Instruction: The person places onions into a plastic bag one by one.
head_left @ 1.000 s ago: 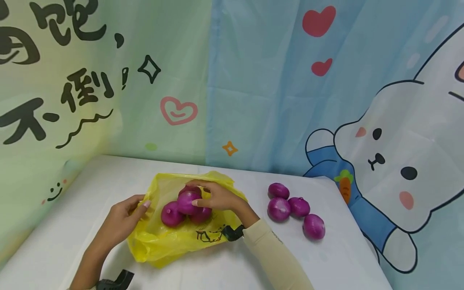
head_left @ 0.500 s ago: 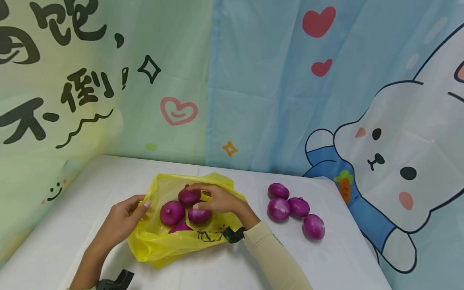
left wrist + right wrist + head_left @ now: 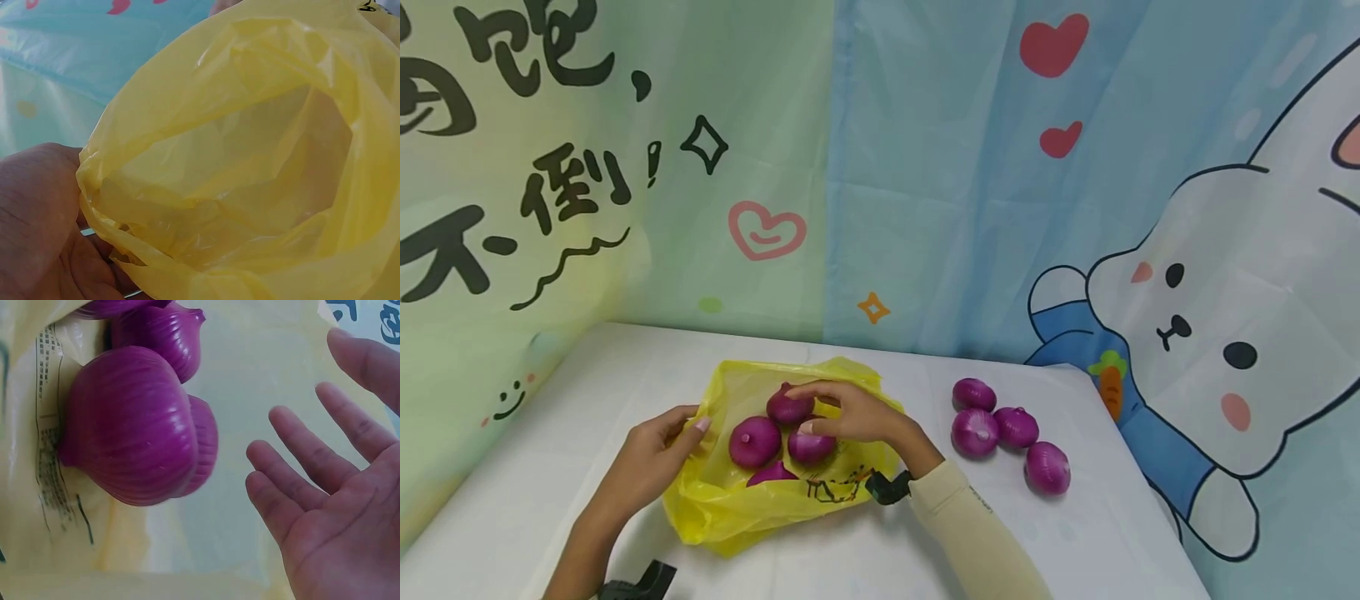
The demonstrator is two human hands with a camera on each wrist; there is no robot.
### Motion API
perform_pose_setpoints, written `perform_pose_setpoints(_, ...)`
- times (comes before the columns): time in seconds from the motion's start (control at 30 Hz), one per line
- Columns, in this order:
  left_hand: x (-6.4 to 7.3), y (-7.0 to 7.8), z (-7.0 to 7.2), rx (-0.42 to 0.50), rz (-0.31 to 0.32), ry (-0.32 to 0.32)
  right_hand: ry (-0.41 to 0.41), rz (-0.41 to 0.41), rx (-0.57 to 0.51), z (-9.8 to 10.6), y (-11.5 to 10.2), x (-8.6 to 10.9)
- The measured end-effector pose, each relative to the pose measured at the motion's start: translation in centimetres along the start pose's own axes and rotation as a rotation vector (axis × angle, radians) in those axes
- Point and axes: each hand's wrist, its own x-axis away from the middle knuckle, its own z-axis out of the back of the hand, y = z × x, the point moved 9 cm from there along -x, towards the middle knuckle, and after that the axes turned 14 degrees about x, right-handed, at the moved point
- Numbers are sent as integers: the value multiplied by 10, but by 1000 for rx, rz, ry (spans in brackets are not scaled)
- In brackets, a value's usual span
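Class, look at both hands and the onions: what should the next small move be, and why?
Probably lift the right hand out of the yellow bag, towards the onions on the table. The right wrist view shows its fingers spread, holding nothing; four onions show inside the bag, four lie outside it, and the left hand grips the bag.

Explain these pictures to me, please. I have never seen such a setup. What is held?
There is no machine: these are a person's left hand and right hand. The wide picture comes from a head camera, the two close ones from wrist cameras. On the table lies a bag with four onions visible inside; four other onions lie to its right. The left hand holds the bag's edge. The right hand is by the onions in the bag, fingers spread, holding nothing.
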Motion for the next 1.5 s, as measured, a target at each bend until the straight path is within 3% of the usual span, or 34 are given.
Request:
perform_pose_setpoints(0.27, 2, -2, 0, 13, 0, 8, 46, 14, 50, 18, -12, 15)
perform_pose_setpoints(0.53, 1, -2, 0, 6, 1, 5, 202, 19, 43, 46, -14, 48)
perform_pose_setpoints(0.8, 0, -2, 2, -8, -2, 9, 372, 39, -8, 64, 0, 74)
perform_pose_setpoints(1.07, 0, -2, 2, 2, -5, 10, 462, -63, -26, 83, -4, 99)
perform_pose_setpoints(1.23, 0, 0, 3, -3, -11, 11, 509, -176, -58, 86, 25, 119)
perform_pose_setpoints(1.5, 1, 1, 4, -14, 1, 15, 586, -252, -29, 91, 69, 149)
